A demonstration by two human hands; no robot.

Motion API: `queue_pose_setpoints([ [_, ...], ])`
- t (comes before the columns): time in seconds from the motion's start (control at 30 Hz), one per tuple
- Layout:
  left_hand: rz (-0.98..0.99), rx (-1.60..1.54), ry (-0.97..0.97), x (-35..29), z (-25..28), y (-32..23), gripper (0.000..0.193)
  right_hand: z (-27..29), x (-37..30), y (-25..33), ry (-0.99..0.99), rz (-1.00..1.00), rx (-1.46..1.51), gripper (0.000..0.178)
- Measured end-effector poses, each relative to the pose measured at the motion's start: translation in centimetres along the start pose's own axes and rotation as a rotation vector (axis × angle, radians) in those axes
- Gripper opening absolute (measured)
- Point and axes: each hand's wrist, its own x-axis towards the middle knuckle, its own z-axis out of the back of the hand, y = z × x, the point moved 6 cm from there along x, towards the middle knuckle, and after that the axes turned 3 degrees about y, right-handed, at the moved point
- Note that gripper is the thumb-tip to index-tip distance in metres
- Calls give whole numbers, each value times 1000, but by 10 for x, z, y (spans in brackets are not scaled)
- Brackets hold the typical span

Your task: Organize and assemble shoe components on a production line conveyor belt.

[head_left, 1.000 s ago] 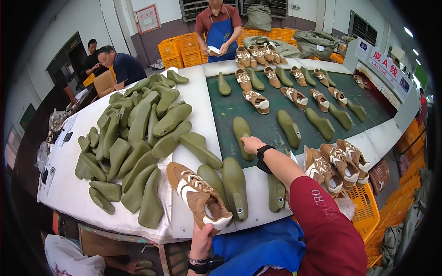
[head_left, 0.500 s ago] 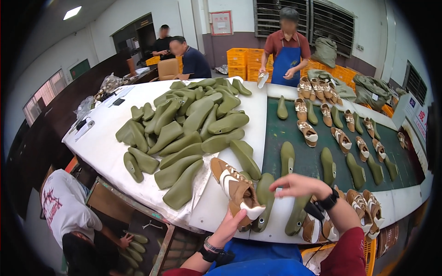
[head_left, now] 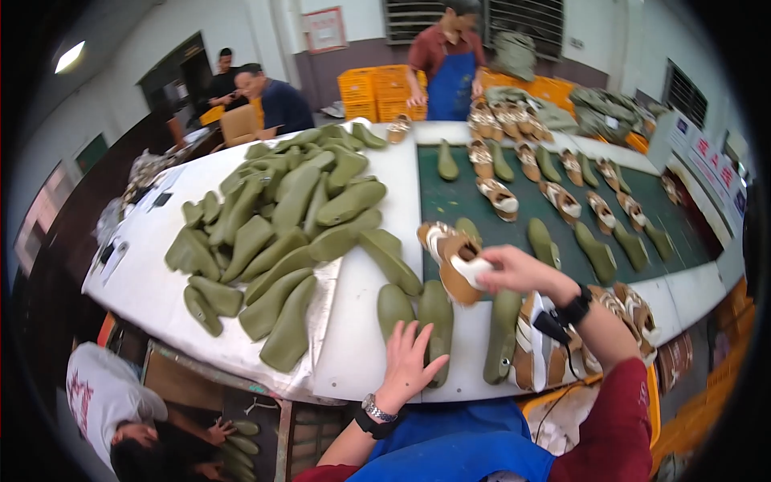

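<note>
My right hand (head_left: 520,270) grips a brown and white sneaker (head_left: 459,277) by its white heel. The sneaker is held over the near edge of the green belt (head_left: 514,257), partly covering a green shoe last. My left hand (head_left: 408,361) is open, fingers spread, over the white table edge. Beside its fingers lie two olive-green shoe lasts (head_left: 435,321), and whether it touches them I cannot tell. Another last (head_left: 503,337) lies farther right, next to several brown and white sneakers (head_left: 528,345) standing along the near edge.
A large pile of green lasts (head_left: 293,197) covers the white table (head_left: 144,241) at left. Rows of sneakers (head_left: 560,201) and lasts stand on the belt. Across the table is a person in a blue apron (head_left: 451,84). Another person (head_left: 120,394) crouches at lower left, handling lasts.
The sneaker has passed from my left hand to my right and moved right and up towards the belt. My left hand has opened. The view has turned right.
</note>
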Motion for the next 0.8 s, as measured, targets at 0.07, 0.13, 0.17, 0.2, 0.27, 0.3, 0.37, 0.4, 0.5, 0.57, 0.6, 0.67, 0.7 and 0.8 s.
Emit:
queue_pose_setpoints([
  [0.07,18,91,32,-6,-15,9,62,19,29,-15,-141,-69,-218,33],
  [0.13,27,207,-4,-6,-22,15,59,34,61,-41,-231,-128,-394,41],
  [0.17,13,200,9,-4,-26,15,59,40,77,-55,-260,-144,-452,45],
  [0.2,9,199,18,-4,-27,15,59,42,94,-69,-270,-157,-448,45],
  [0.27,10,197,31,-5,-27,14,58,43,130,-101,-269,-236,-381,45],
  [0.3,10,196,25,-7,-26,13,59,43,149,-115,-277,-237,-377,45],
  [0.37,22,179,46,-8,-28,12,59,40,179,-134,-287,-230,-518,41],
  [0.4,36,192,50,-11,-26,15,60,30,193,-136,-207,-396,-402,37],
  [0.5,28,156,71,-7,-28,10,60,51,213,-173,-519,-372,-489,45],
  [0.57,22,155,70,-5,-30,11,60,56,218,-190,-523,-292,-371,54],
  [0.6,31,159,59,-7,-29,12,59,54,220,-191,-539,-281,-312,54],
  [0.67,20,164,53,-5,-31,14,60,55,213,-192,-506,-231,-268,49],
  [0.7,21,179,38,-4,-29,17,60,54,210,-184,-503,-231,-263,49],
  [0.8,18,204,27,-4,-28,19,60,51,174,-162,-324,-538,-755,47],
])
